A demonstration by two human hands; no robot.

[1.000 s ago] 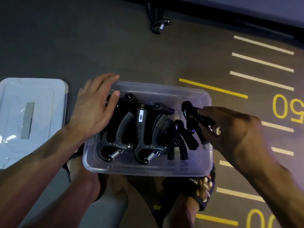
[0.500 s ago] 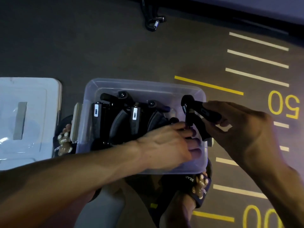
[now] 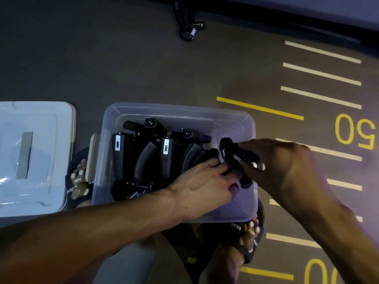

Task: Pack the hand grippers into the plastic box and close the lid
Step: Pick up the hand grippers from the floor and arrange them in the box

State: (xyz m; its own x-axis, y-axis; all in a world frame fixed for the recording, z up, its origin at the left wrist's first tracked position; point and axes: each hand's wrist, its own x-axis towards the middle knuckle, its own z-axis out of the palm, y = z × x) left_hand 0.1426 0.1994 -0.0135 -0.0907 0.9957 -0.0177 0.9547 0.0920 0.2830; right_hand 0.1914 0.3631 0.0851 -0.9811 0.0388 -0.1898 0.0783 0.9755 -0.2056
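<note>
Clear plastic box (image 3: 178,111) on the floor (image 3: 102,58), holding black hand grippers (image 3: 147,156). Right hand (image 3: 283,167) pinches one gripper (image 3: 235,152) over the box's right end; left hand (image 3: 205,187) fingers curl around its lower handle. Lid (image 3: 41,160) lies left; a spare gripper (image 3: 188,27) lies well beyond.

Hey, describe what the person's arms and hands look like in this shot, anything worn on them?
Both forearms are bare right to the bottom of the view, with no sleeves showing. The left hand and right hand wear no gloves, and no watch, ring or bracelet is visible on either wrist or finger. Nothing else is worn on the arms, as far as the dim light lets one tell.
</note>
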